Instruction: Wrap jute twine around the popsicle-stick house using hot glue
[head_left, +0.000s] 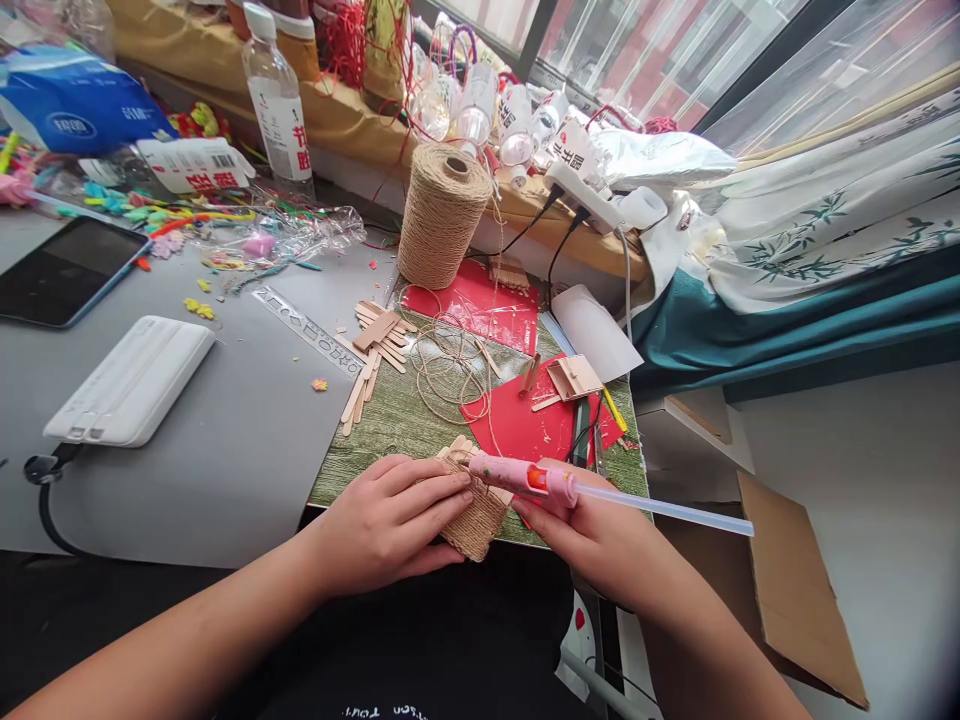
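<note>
My left hand (397, 515) is closed around a small twine-wrapped piece (484, 520) with wooden stick ends showing at its top. In my right hand (577, 525) is a pink hot glue gun (517, 475), a clear glue stick (675, 508) jutting from its back. The gun's nozzle meets or hovers just over the upper edge of the wrapped piece; I cannot tell which. A loose strand of twine (450, 370) lies in loops beyond my hands, near the big twine spool (442, 215). My right fingers are partly hidden behind the gun.
Craft sticks (379, 345) lie in a pile beside a metal stencil ruler (307, 330). Red sheets (517, 410) carry a small wooden box (574, 378). A power bank (135, 380), a phone (71, 270) and a bottle (277, 110) stand leftward; a power strip (585, 195) sits behind.
</note>
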